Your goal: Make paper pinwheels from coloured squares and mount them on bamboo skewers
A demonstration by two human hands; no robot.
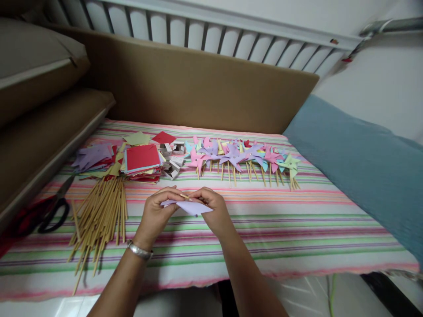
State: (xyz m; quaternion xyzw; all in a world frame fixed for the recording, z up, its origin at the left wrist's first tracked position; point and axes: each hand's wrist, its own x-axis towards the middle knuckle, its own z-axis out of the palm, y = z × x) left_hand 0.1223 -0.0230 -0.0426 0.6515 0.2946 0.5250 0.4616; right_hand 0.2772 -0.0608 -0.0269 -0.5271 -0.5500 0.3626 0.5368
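Observation:
My left hand (158,212) and my right hand (213,210) meet over the striped cloth, both pinched on one pale purple paper piece (191,207). A thin wooden stick (185,197) lies between the fingertips on top of the paper. A silver bracelet circles my left wrist. Beyond my hands, a row of finished paper pinwheels (243,159) on sticks lies across the cloth. To the left of my hands sits a loose pile of bamboo sticks (101,218).
Stacks of coloured paper squares (140,159) and small white folded pieces (173,163) lie at the back left. Black-handled scissors (54,207) rest at the far left edge. A brown headboard (198,83) stands behind, a blue sheet (363,171) to the right.

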